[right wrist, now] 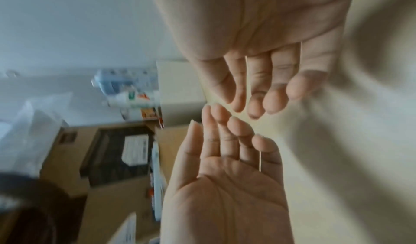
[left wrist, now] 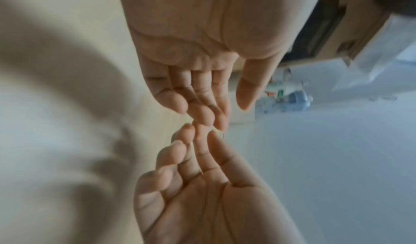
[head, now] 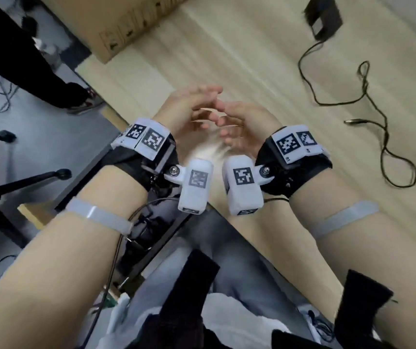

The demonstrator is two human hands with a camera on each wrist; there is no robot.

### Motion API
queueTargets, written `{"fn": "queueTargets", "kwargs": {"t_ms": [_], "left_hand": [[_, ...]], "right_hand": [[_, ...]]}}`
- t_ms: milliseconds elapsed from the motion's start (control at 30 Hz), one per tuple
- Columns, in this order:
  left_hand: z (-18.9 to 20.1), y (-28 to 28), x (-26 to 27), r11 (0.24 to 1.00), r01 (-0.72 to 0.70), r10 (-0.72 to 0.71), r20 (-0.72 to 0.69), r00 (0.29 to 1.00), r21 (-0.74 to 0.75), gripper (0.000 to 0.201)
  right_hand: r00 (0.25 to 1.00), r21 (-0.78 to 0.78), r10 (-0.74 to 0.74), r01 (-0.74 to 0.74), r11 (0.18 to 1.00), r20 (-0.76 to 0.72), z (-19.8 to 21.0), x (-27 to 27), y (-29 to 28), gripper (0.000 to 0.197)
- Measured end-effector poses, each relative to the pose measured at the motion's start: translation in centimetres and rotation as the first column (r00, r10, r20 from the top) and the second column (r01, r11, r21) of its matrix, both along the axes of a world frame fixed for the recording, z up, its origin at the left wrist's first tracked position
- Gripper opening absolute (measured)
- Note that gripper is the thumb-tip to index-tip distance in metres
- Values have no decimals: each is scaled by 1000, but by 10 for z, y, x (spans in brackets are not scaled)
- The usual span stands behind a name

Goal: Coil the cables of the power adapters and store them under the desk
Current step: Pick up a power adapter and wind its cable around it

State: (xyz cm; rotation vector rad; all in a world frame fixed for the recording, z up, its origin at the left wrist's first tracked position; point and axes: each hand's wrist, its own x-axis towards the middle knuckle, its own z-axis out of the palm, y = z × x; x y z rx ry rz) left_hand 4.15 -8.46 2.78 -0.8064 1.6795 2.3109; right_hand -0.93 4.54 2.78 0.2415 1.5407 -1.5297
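Task unstarted: left hand (head: 189,107) and right hand (head: 242,124) empty, fingers relaxed; adapter (head: 324,17) and cable (head: 375,107) uncoiled on desk (head: 227,59).

Both hands hover over the near part of the desk (head: 227,59), the left hand (head: 189,107) beside the right hand (head: 242,124), palms facing. Far right on the desk sits a power adapter (head: 324,17); its cable (head: 368,96) trails nearer. A cardboard box (head: 106,23) stands far left.
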Motion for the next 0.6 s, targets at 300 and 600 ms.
{"fn": "queueTargets", "kwargs": {"t_ms": [300, 600], "left_hand": [[11, 98, -168, 985, 149, -152, -29, 988, -89, 18], [-41, 96, -294, 802, 292, -323, 31, 946, -522, 77]], "right_hand": [[952, 25, -266, 273, 962, -148, 14, -134, 107, 9], [930, 268, -202, 289, 919, -308, -37, -227, 108, 51]]}}
